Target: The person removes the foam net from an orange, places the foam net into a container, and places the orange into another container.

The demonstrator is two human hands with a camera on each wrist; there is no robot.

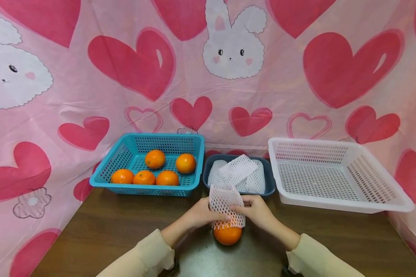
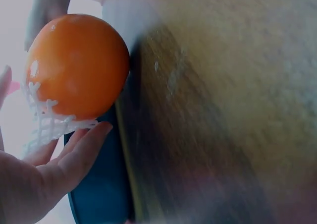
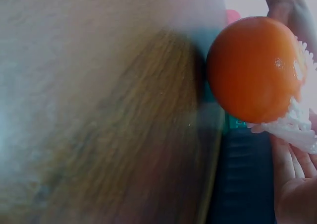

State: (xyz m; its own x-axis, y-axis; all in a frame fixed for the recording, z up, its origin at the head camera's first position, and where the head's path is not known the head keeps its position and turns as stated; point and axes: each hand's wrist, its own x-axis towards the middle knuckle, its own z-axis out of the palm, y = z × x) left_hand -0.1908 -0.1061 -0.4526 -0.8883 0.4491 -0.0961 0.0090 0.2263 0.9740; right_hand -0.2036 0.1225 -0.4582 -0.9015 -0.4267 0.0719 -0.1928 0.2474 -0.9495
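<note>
A white foam net sleeve (image 1: 224, 198) is partly over an orange (image 1: 228, 235), whose bare lower part sticks out toward me at the front middle of the table. My left hand (image 1: 202, 213) grips the sleeve from the left, thumb lying across the mesh near its edge. From the right, my right hand (image 1: 260, 214) pinches the same sleeve. In the left wrist view, the net's toothed edge (image 2: 49, 117) circles one end of the orange (image 2: 81, 60), with fingertips at that edge. The right wrist view shows bunched net (image 3: 292, 125) against the fruit.
Behind the hands stands a dark blue tray (image 1: 271, 184) with several folded foam nets (image 1: 239, 169). A turquoise basket (image 1: 149, 189) with several oranges (image 1: 155, 159) is at the left. On the right sits a white basket (image 1: 332, 202). A pink heart-patterned cloth (image 1: 194, 84) hangs behind.
</note>
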